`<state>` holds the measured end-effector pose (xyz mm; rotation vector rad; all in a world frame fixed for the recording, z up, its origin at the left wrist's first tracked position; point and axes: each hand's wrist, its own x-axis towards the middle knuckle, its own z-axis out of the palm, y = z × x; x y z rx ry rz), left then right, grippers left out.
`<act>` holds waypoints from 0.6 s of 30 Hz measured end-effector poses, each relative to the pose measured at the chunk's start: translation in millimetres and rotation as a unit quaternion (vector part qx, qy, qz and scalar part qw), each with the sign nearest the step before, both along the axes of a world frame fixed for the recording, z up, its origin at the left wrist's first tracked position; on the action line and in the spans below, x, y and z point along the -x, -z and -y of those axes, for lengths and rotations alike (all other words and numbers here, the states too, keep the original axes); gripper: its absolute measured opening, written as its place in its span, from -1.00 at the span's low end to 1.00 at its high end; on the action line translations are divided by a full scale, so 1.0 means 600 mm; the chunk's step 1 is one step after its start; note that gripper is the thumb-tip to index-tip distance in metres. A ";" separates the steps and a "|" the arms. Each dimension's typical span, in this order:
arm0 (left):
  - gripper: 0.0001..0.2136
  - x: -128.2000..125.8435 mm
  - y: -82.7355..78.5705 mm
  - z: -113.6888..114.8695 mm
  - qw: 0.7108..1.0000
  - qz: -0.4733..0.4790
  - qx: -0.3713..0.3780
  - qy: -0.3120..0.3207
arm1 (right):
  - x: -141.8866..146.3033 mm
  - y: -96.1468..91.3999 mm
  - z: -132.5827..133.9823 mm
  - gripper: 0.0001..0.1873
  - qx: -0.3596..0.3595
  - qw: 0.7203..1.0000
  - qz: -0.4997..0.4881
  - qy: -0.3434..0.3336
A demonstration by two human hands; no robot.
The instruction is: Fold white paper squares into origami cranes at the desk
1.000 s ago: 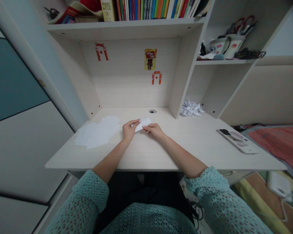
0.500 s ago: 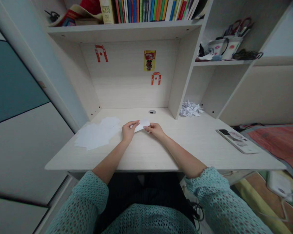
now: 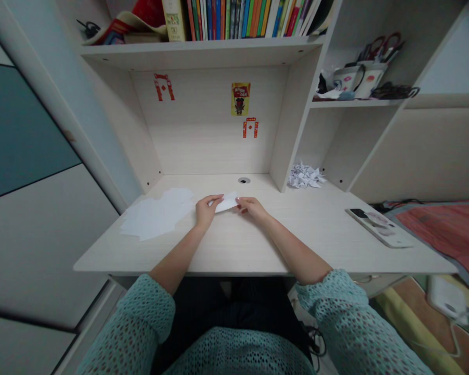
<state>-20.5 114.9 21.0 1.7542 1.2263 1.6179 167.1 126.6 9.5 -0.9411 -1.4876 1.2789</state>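
Note:
A folded strip of white paper (image 3: pixel 226 202) lies low over the pale wood desk (image 3: pixel 234 250), held between my two hands. My left hand (image 3: pixel 207 211) pinches its left end with the fingertips. My right hand (image 3: pixel 254 209) grips the right end, its fingertips on the paper's edge. To the left of my left hand lies a loose spread of white paper sheets (image 3: pixel 156 214), not touched by either hand.
A heap of small folded white paper shapes (image 3: pixel 305 176) sits at the desk's back right under the shelf. A flat white-and-grey case (image 3: pixel 379 227) lies at the right. Books (image 3: pixel 242 18) and mugs holding scissors (image 3: pixel 359 78) fill the shelves above.
The paper strip now lies flatter and looks more drawn out between my hands. My right hand has shifted slightly right along it, and my left hand has hardly moved.

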 end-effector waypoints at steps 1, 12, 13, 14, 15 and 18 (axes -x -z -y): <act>-0.83 -0.001 0.000 0.002 1.000 -0.008 0.004 0.011 | 0.001 0.003 0.000 -0.56 -0.012 1.000 0.007 0.005; -0.35 -0.017 -0.001 0.005 0.995 0.090 0.024 0.034 | 0.011 0.011 -0.005 -0.60 -0.029 0.992 -0.002 0.121; -0.37 -0.018 0.002 0.001 0.993 0.102 0.041 0.049 | 0.012 0.008 -0.003 -0.58 -0.020 0.992 -0.024 0.126; -0.45 -0.018 0.005 -0.002 0.991 0.101 0.060 0.066 | 0.013 0.006 -0.002 -0.55 -0.009 0.991 -0.044 0.125; -0.55 -0.018 0.007 -0.005 0.989 0.093 0.078 0.083 | 0.014 0.004 0.000 -0.53 0.002 0.991 -0.062 0.121; -0.75 -0.018 0.014 -0.010 0.986 0.070 0.106 0.104 | 0.021 0.001 0.007 -0.55 0.025 0.991 -0.090 0.095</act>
